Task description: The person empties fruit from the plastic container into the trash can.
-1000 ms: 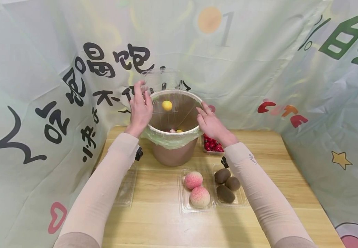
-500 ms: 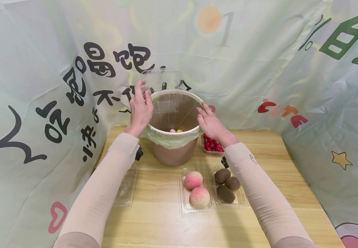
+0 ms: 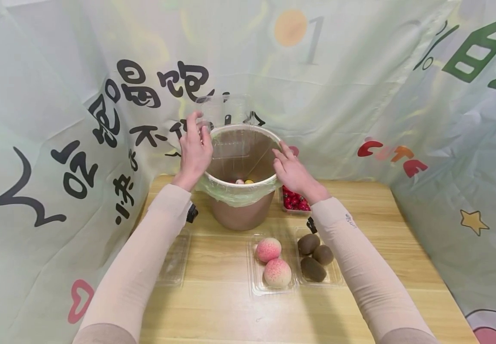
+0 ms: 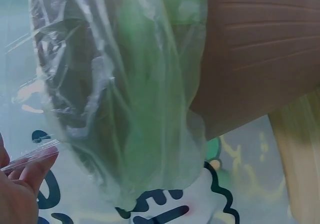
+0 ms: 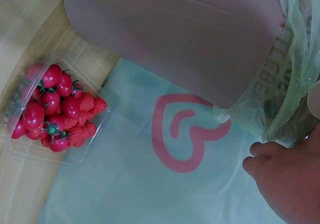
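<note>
The near rim of the bin (image 3: 242, 217) hides its floor; only the tops of two small round pieces (image 3: 249, 181) show at 6 o'clock in its mouth, too little to identify. The see-through clamshell (image 3: 230, 149) has edges that fade into the background. At 4 o'clock from the bin, the right hand (image 3: 294, 171) covers part of the cherry-tomato box (image 3: 296, 211); at 7 o'clock, the left sleeve (image 3: 144, 253) hides part of a clear tray (image 3: 175, 260). The wrist views cut off the left hand (image 3: 194, 154) at 8 o'clock, the right at 4.
</note>
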The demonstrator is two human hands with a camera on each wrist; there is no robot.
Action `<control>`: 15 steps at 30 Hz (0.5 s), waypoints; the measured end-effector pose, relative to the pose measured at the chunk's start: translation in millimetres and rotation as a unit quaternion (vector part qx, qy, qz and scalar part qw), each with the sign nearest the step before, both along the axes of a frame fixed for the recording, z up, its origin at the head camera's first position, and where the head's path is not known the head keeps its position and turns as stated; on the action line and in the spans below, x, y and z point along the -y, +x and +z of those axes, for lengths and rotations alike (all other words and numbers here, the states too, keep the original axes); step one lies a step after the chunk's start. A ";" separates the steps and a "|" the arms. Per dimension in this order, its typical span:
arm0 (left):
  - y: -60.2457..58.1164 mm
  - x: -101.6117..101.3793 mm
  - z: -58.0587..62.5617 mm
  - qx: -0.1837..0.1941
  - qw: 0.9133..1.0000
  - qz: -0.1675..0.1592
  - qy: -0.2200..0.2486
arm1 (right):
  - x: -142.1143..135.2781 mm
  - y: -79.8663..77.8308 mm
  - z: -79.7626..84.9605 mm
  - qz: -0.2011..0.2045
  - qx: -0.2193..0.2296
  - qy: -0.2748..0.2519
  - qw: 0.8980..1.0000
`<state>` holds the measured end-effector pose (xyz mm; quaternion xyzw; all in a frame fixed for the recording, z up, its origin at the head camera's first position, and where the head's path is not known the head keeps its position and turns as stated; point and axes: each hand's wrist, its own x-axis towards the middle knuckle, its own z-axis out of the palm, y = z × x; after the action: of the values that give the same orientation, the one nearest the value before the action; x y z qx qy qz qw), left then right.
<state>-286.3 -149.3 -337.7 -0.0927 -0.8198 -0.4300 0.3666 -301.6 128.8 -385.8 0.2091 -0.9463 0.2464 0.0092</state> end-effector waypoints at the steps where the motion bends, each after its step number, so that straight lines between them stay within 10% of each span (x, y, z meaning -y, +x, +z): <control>1: 0.3 0.2 1.1 -0.002 1.000 -0.002 -0.001 | -0.2 -0.1 -0.3 0.000 0.000 0.001 1.000; 15: 19.9 6.0 25.0 0.075 0.997 -0.005 -0.015 | -1.0 0.5 0.4 -0.001 0.003 -0.001 1.000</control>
<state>-266.3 -155.3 -312.7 -0.0702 -0.8506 -0.4257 0.3007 -301.1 129.7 -385.4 0.2075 -0.9464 0.2475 0.0070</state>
